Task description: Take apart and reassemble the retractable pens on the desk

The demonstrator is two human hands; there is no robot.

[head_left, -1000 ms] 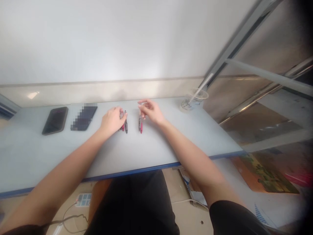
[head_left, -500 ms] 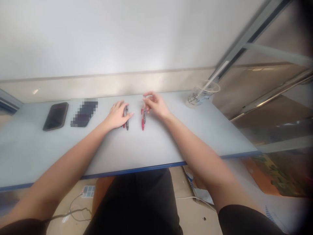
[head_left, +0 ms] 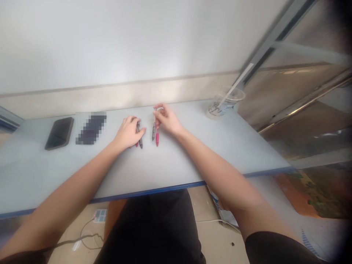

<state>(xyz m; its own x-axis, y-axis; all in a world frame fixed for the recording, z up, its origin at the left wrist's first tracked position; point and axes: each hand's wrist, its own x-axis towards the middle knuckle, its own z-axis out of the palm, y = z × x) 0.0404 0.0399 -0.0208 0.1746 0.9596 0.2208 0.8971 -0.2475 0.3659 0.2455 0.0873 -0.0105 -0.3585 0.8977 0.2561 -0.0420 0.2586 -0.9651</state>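
My left hand [head_left: 127, 135] lies over a small group of pens on the tabletop, its fingers draped across them and its thumb spread out to the right. From under it shows a dark grey pen [head_left: 141, 143], with a reddish pen [head_left: 136, 144] beside it; the rest are mostly hidden. A short way to the right, my right hand [head_left: 169, 121] pinches the top end of a grey pen [head_left: 153, 134] between thumb and fingers. Just right of that pen is a pink-red pen [head_left: 157, 139], its upper part hidden by my fingers; whether the hand also grips it I cannot tell.
At the left of the pale table [head_left: 170, 165] lies a dark phone [head_left: 59, 133], with a blurred-out dark object [head_left: 92, 129] beside it. A clear plastic cup [head_left: 220, 106] with a white straw stands at the right rear. A wall [head_left: 137, 90] runs behind the table.
The grey pen in my right hand has moved from the right of the pink-red pen to its left. My left hand stays over its pens. The whole view has shifted slightly.
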